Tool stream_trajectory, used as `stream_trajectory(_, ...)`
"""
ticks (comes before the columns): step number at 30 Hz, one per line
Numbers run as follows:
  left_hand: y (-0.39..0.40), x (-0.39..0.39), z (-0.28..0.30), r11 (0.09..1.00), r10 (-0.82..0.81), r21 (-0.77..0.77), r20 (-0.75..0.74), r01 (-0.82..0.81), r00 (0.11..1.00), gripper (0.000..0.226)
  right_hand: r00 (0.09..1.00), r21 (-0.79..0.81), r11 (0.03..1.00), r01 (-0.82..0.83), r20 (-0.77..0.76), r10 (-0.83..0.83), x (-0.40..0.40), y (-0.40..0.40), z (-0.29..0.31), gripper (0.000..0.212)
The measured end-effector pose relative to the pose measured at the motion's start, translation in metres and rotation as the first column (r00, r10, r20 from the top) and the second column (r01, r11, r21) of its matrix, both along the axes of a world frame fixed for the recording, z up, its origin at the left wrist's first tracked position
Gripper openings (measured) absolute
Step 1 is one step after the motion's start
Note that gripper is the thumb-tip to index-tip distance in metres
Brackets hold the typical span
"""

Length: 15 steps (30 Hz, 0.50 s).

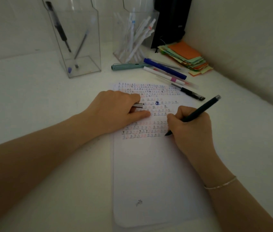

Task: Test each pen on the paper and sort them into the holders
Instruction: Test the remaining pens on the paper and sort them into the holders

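**Pen meeting paper on a white desk**

Forearms are reaching in from the bottom edge, the right one wearing a thin bracelet [220, 184]. Beneath them a white desk [40, 101] is carrying everything. On it the paper [150, 173] is lying lengthwise, its upper half filling with rows of small test marks in black, blue and red, its lower half nearly bare.

At the back, the left holder [78, 42], a tall clear box, is keeping three pens leaning inside. The right holder [134, 36], also clear, is standing crowded with white pens. A black object [171, 20] is standing in the corner behind it, with a stack of coloured notes [186, 56] lying just beside.

The left hand [114, 109] is resting on the paper, fingers curling round a silver pen cap [138, 105]. The right hand [191, 128] is pinching a dark pen [199, 109] in a writing grip, tip touching the paper at the end of the lowest row.

Loose pens [165, 71] are lying between the right holder and the paper's top corner: teal, blue, white with pink, clear, and black.
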<state>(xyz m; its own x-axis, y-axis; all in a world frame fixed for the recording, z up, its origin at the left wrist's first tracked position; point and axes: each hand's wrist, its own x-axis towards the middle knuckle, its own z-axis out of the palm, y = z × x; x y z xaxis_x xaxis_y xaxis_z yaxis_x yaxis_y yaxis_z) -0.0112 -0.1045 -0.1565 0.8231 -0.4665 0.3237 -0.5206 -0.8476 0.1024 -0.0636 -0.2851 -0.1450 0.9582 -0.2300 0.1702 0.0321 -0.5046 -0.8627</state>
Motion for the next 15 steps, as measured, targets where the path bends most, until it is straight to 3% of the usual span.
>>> stream_trajectory(2,0.000,-0.001,0.001,1.000,-0.015,-0.015,0.027,0.016,1.000,0.043,1.000,0.016,1.000,-0.006,0.008,0.006,0.001,-0.001,-0.001,0.030)
stream_trajectory(5,0.000,-0.004,0.003,0.987,-0.072,-0.140,0.080,0.083,0.994,0.033,0.999,0.273,0.962,-0.031,-0.002,0.032,0.001,-0.007,0.008,0.028)
stream_trajectory(8,0.000,-0.007,0.004,0.957,-0.170,-0.232,0.048,0.176,0.984,0.023,0.990,0.679,0.724,-0.120,0.026,0.139,-0.001,-0.008,0.019,0.009)
stream_trajectory(10,-0.002,-0.009,0.004,0.938,-0.240,-0.251,0.021,0.238,0.971,0.023,0.975,0.830,0.534,-0.162,0.051,0.217,0.000,-0.005,0.020,0.017)
stream_trajectory(12,-0.004,-0.010,0.004,0.928,-0.281,-0.248,0.018,0.276,0.960,0.024,0.971,0.874,0.465,-0.142,0.031,0.239,0.000,-0.002,0.020,0.031)
stream_trajectory(15,-0.004,-0.010,0.004,0.926,-0.301,-0.235,0.015,0.296,0.954,0.024,0.981,0.863,0.491,-0.120,0.026,0.194,0.001,-0.003,0.018,0.035)
